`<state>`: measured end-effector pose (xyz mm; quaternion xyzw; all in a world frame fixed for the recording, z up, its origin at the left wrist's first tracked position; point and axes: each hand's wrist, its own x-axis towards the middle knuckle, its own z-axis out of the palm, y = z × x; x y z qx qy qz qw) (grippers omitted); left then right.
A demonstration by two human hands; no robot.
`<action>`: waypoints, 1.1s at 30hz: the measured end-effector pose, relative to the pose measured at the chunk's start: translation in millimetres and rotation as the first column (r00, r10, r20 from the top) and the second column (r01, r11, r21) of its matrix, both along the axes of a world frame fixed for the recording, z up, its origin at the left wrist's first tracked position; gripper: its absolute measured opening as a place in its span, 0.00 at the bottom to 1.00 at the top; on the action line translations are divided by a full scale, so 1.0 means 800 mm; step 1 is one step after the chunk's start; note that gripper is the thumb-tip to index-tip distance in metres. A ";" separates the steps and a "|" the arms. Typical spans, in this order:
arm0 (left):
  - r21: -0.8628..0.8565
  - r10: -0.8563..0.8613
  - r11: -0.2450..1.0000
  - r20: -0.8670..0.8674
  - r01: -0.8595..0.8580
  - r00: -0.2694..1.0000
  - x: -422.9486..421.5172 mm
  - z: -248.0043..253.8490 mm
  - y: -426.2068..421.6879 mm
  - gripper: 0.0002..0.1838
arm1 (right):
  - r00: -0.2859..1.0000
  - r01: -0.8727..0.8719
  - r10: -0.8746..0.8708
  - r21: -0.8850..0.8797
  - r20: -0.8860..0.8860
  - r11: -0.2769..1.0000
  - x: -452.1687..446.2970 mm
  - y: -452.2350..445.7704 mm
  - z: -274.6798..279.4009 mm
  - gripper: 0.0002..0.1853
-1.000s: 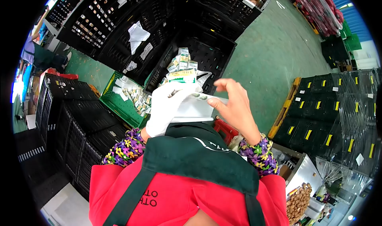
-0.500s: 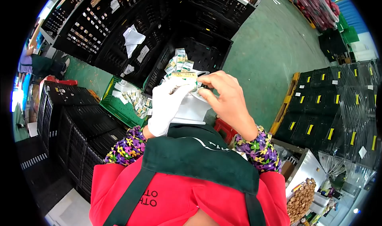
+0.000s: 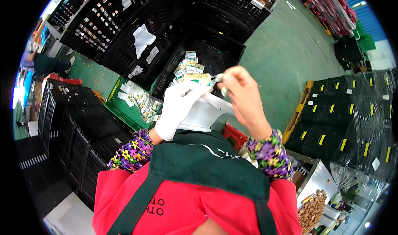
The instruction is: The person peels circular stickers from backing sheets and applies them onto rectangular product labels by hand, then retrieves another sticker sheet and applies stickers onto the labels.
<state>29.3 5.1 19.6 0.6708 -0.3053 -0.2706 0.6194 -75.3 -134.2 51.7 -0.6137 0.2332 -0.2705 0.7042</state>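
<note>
My left hand (image 3: 178, 106), in a white glove, is closed on a small pack with a yellow and green label (image 3: 198, 78). Bare, with its fingers pinched together, my right hand (image 3: 244, 96) is just right of the pack, holding a small whitish strip (image 3: 223, 86) that is too small to make out clearly. Under both hands lies a white sheet-like surface (image 3: 199, 115). Beyond them, several labelled packs (image 3: 190, 63) lie in a black crate (image 3: 215, 48). More small labelled pieces (image 3: 145, 106) fill part of a green crate (image 3: 120, 117) at the left.
Tall black crates (image 3: 137, 28) stand ahead. Stacked black crates (image 3: 83, 123) are at the left, and wrapped ones (image 3: 336, 119) at the right. Brown mushrooms (image 3: 311, 212) lie at the lower right, near a red object (image 3: 235, 136). A person (image 3: 45, 63) is at the far left.
My right hand moved in to the pack, then drew back slightly right and up with a whitish strip between its fingers. My left hand still holds the pack, its label now more visible.
</note>
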 end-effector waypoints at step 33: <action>0.016 -0.090 0.996 0.136 0.089 0.987 -0.024 -0.004 0.012 0.10 | 0.977 -0.069 0.101 0.169 -0.189 0.983 0.000 0.012 -0.025 0.09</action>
